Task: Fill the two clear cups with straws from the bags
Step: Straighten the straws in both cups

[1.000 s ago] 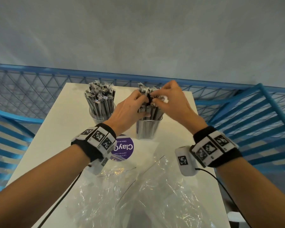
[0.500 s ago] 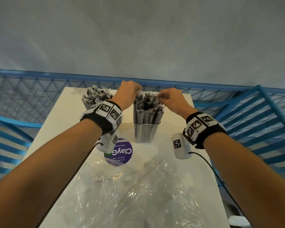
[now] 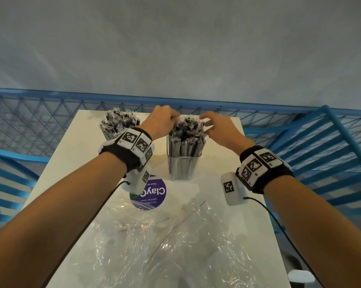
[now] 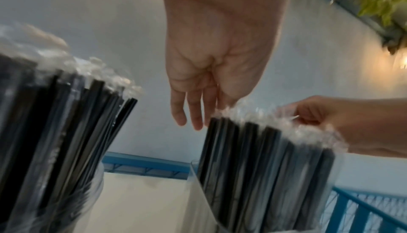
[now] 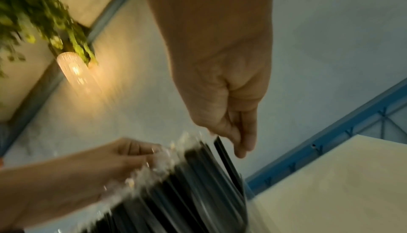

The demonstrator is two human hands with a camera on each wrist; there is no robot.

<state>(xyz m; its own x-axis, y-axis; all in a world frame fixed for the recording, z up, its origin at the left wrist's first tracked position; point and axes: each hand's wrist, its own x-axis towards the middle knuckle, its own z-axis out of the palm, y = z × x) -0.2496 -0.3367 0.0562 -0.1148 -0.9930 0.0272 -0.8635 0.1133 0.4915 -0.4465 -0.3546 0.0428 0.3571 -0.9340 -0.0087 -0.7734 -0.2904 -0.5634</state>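
Two clear cups stand on the white table (image 3: 71,173), both packed with wrapped black straws. The right cup (image 3: 182,167) holds an upright bundle of straws (image 3: 185,138). My left hand (image 3: 165,121) hovers at the bundle's top left, its fingers (image 4: 189,113) hanging relaxed against the wrapper tips. At the top right, my right hand (image 3: 213,124) pinches the top of one straw (image 5: 226,160) between thumb and fingers. The left cup's straws (image 3: 119,123) fan out behind my left wrist, which hides that cup's body.
Crumpled clear plastic bags (image 3: 165,246) lie on the near half of the table, by a round purple sticker (image 3: 152,194). A blue mesh railing (image 3: 50,113) runs behind the table. Blue slatted frames (image 3: 331,163) flank it on both sides.
Both hands have risen from gripping the middle of the bundle to its top edges and moved apart. The straws now stand upright in the right cup.
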